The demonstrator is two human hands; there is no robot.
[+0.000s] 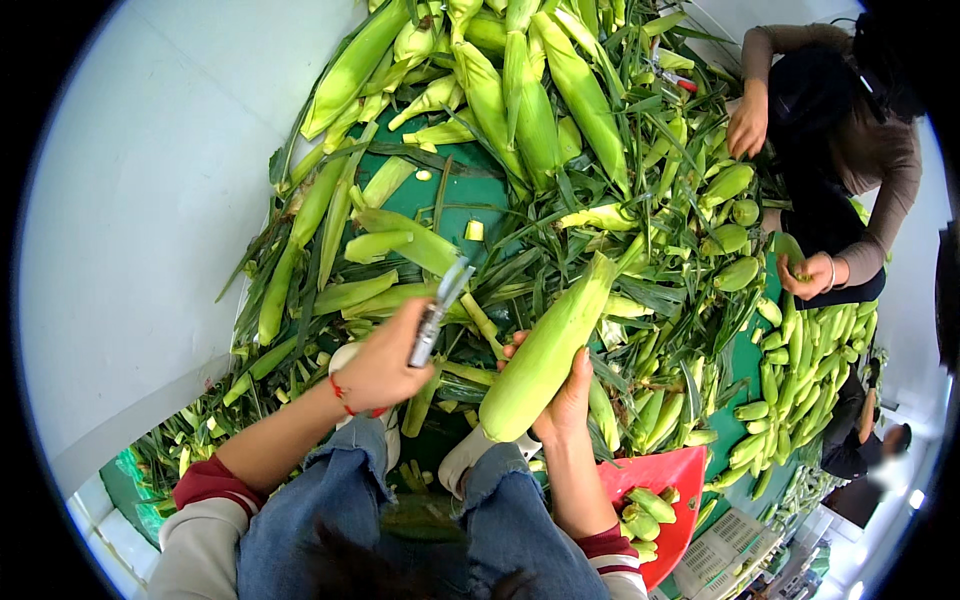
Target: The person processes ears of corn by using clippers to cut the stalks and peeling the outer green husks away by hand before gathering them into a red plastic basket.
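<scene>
A large ear of corn in its green husk (pixel 546 352) rests in my right hand (pixel 566 409), palm beneath it, thumb on one side and fingertips on the other. Its blunt end points towards me and its narrow end away. My left hand (pixel 386 356), with a red cord bracelet at the wrist, grips a silver metal cutting tool (pixel 439 319). The tool is slightly blurred, its blade end pointing up and away, apart from the ear. Beyond it lies a cut piece of husk (pixel 412 240) on the littered green floor covering (pixel 469 196).
Unhusked ears (pixel 487 105) pile up ahead among loose leaves. At my right stands a red scoop-like container (pixel 686 487) holding trimmed ears. Another person (pixel 832 150) sits at the right, near many trimmed ears (pixel 802 375). A white panel (pixel 165 165) borders the left.
</scene>
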